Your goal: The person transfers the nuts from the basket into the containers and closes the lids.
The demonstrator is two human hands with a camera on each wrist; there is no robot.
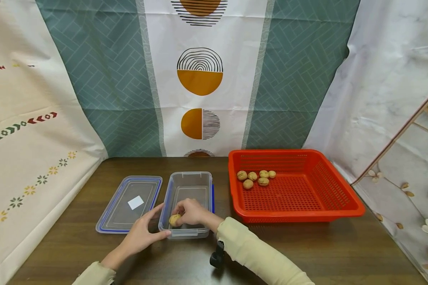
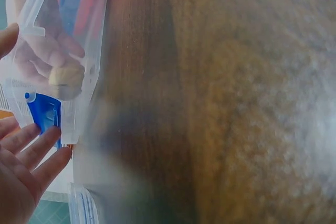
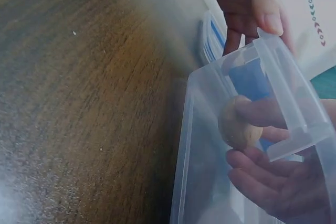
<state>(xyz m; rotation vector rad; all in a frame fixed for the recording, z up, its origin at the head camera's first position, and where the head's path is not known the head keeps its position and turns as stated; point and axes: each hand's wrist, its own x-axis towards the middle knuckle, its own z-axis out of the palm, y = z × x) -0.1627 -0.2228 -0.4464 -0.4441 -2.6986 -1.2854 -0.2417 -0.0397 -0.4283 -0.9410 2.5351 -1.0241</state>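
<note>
My right hand (image 1: pixel 192 212) reaches into a clear plastic container (image 1: pixel 192 174) and pinches a walnut (image 1: pixel 174 220) between thumb and fingers, low at the near left corner. Through the container's wall, the right wrist view shows the same walnut (image 3: pixel 237 124) with the thumb on one side and fingertips on the other. My left hand (image 1: pixel 140 234) holds the container by that corner, thumb at the near rim and fingers along the left side. In the left wrist view those fingers touch a blue clip (image 2: pixel 46 113) on the container.
Left of the container lies its clear lid (image 1: pixel 128 215) with a blue seal and a white label (image 1: pixel 135 202). To the right stands a red plastic basket (image 1: pixel 299 217), several walnuts (image 1: pixel 252 176) grouped at its left side. Patterned cloths hang behind the wooden table (image 1: pixel 306 249).
</note>
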